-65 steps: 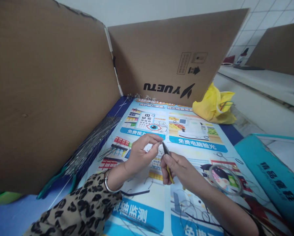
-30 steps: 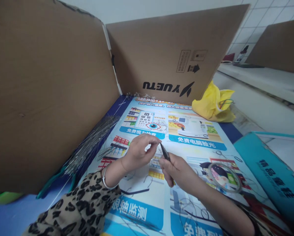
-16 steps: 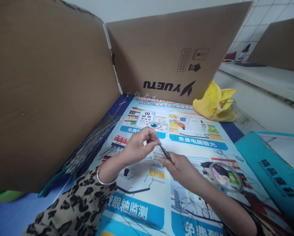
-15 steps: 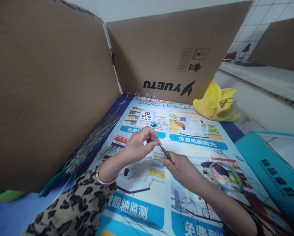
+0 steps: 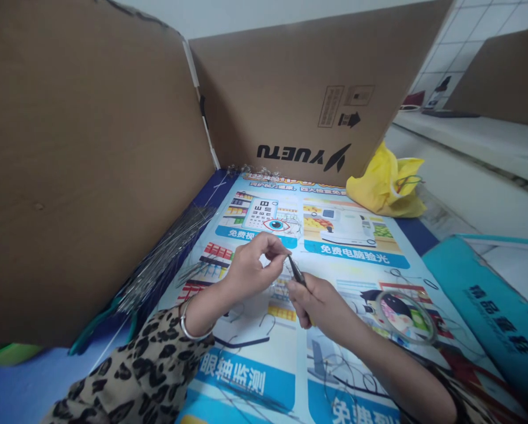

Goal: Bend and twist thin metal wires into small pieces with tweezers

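My left hand (image 5: 250, 270) pinches a thin wire piece between thumb and forefinger, above the printed poster (image 5: 264, 377). My right hand (image 5: 319, 303) is closed round small dark-tipped pliers (image 5: 296, 270), whose tip meets the wire at my left fingertips. A silver bangle (image 5: 188, 324) and a leopard-print sleeve (image 5: 135, 377) cover my left wrist and forearm. Small bent wire hooks (image 5: 268, 321) lie on the poster under my hands.
Cardboard walls (image 5: 82, 159) stand at the left and back. A bundle of straight wires (image 5: 167, 253) lies along the left wall. A yellow bag (image 5: 385, 185) sits at the back right, a clear tape ring (image 5: 405, 315) and a teal box (image 5: 489, 312) on the right.
Both hands stay together at the wire. The right hand has rolled slightly, its pliers tip tilting up, and the hands have shifted a little back toward me since half a second ago.
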A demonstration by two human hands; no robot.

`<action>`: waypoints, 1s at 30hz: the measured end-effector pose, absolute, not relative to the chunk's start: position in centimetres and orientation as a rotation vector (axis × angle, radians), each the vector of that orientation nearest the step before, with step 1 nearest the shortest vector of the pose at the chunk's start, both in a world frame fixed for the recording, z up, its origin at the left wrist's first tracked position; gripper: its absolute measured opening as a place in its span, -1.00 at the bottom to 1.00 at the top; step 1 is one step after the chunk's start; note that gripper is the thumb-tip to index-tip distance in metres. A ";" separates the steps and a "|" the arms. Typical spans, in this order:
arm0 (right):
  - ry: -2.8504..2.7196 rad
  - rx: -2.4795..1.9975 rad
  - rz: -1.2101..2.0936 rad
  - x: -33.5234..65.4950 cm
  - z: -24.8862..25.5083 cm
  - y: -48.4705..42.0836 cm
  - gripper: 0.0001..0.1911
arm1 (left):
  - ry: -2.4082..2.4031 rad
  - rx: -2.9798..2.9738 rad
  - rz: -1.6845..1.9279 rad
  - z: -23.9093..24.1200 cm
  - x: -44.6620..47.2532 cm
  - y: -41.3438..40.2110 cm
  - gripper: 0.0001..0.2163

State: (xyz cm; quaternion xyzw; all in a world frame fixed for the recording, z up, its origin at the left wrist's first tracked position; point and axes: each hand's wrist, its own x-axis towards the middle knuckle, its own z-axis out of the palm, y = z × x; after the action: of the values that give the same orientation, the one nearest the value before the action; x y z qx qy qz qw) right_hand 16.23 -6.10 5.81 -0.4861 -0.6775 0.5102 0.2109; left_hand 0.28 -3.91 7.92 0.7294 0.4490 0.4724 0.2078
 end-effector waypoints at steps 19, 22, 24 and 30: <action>-2.185 -1.462 1.036 16.9 5.8 -5.3 -0.73 | 1.113 2.300 1.125 8.2 -1.1 -3.4 -0.90; -2.240 -1.401 1.028 17.2 5.9 -5.1 -0.71 | 1.075 2.267 1.075 8.3 -1.2 -3.2 -0.88; -2.272 -1.378 1.024 17.4 5.9 -4.9 -0.69 | 1.062 2.240 1.035 8.6 -1.3 -3.2 -0.88; -2.314 -1.327 1.043 17.8 5.9 -4.6 -0.66 | 1.029 2.145 0.969 9.1 -1.5 -3.1 -0.93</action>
State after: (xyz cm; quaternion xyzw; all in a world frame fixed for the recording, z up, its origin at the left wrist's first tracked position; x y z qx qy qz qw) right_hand 17.82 -4.60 5.90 -0.4590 -0.8001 0.3605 0.1384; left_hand -1.45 -3.12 9.14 0.8009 0.3844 0.3620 0.2825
